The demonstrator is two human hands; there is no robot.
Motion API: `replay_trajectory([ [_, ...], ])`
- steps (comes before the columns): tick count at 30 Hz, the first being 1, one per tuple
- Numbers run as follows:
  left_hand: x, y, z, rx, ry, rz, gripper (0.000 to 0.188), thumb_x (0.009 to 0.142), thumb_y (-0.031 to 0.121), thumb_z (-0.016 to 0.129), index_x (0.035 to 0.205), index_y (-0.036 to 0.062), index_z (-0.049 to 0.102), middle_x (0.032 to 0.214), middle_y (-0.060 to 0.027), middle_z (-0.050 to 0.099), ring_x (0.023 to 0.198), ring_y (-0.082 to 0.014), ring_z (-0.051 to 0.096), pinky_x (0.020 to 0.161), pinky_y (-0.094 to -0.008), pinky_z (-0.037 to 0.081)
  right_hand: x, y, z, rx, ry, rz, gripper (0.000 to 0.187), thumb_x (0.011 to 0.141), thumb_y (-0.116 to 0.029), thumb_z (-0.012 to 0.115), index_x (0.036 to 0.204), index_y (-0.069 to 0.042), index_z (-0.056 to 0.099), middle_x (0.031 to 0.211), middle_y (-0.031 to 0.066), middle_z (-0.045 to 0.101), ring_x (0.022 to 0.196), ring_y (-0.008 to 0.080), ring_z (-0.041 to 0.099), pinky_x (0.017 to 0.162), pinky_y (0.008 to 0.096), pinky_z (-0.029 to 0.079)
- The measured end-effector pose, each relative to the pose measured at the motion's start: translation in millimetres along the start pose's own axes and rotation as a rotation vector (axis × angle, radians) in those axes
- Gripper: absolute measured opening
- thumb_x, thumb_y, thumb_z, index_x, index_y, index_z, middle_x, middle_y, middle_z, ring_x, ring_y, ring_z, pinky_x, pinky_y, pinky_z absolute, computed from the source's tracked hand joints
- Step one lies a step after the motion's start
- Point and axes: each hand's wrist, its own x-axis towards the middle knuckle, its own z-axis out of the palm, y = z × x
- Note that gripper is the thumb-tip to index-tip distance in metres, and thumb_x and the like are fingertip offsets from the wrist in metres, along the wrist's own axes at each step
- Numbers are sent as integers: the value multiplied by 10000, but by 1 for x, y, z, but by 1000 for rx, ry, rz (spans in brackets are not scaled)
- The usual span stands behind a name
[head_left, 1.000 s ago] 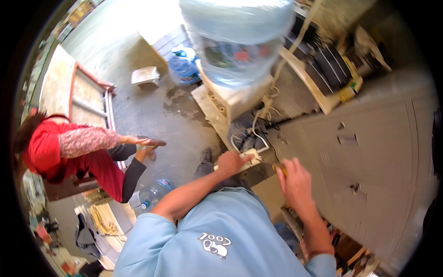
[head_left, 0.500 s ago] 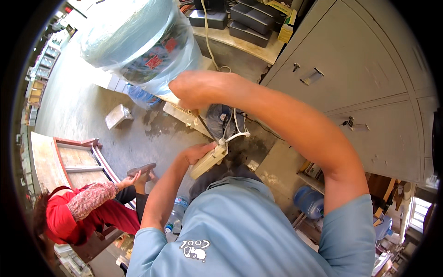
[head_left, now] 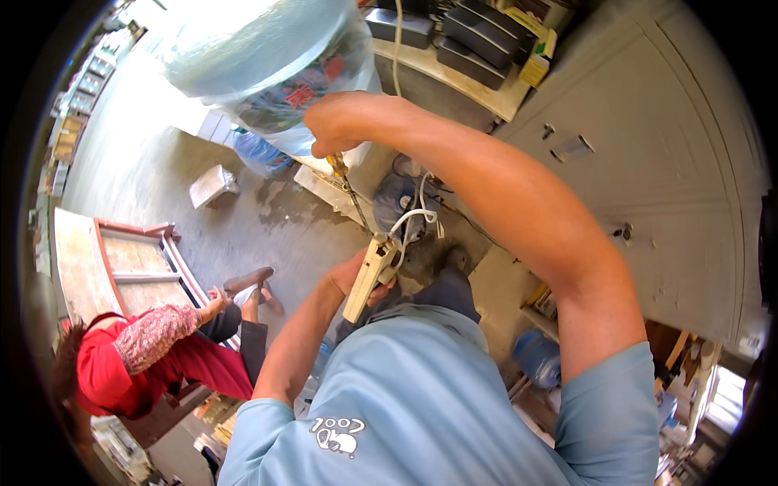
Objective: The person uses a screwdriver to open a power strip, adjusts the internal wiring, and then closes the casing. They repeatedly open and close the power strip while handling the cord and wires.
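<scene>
My right hand (head_left: 336, 121) is closed around the amber handle of a screwdriver (head_left: 338, 166). Its long dark shaft slants down toward the upper end of a cream power strip (head_left: 369, 279); whether the tip touches it, I cannot tell. My left hand (head_left: 350, 274) grips that strip from the side and beneath, in front of my waist, with some fingers hidden behind it. The strip is tilted, its narrow edge turned up. A white cable (head_left: 417, 215) loops out of its upper end.
A large plastic-wrapped water bottle (head_left: 267, 73) stands just beyond my right hand. Grey metal cabinets (head_left: 624, 162) rise at the right. At the left a seated person (head_left: 162, 356) in red is near a wooden frame (head_left: 146, 267). A low stool (head_left: 214, 186) stands on the floor.
The power strip has turned more upright in my left hand, whose fingers now reach beneath it. My right hand has tilted, so the screwdriver shows more clearly. The seated person's foot has shifted.
</scene>
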Motion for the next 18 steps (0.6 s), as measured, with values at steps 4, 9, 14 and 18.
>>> replay_trajectory([
  [4, 5, -7, -3, -34, 60, 191, 775, 908, 727, 294, 897, 10, 586, 684, -141, 592, 502, -242, 564, 438, -362, 476, -3, 10, -25, 127, 209, -91, 366, 808, -324, 612, 860, 30, 687, 867, 223, 679, 804, 342, 654, 701, 439, 509],
  [9, 15, -22, 16, -1, 258, 312, 791, 898, 744, 304, 925, 11, 599, 754, -137, 616, 500, -233, 559, 431, -360, 474, -72, 32, -47, 350, 736, -43, 397, 845, -386, 641, 922, 2, 657, 734, 120, 655, 644, 224, 622, 609, 326, 475],
  [14, 31, -27, 26, -31, 236, 376, 793, 896, 744, 313, 914, 8, 608, 744, -137, 616, 502, -229, 564, 420, -354, 471, -149, 57, 2, 1141, 767, 299, 325, 915, -341, 635, 860, -22, 602, 659, 17, 552, 545, 94, 514, 472, 227, 370],
  [18, 35, -19, 34, -10, 238, 346, 789, 898, 741, 314, 916, 8, 605, 755, -145, 617, 495, -228, 560, 415, -354, 470, -183, 95, 98, 1761, 703, 376, 301, 948, -334, 612, 890, -42, 565, 625, -4, 477, 501, 111, 499, 432, 247, 386],
])
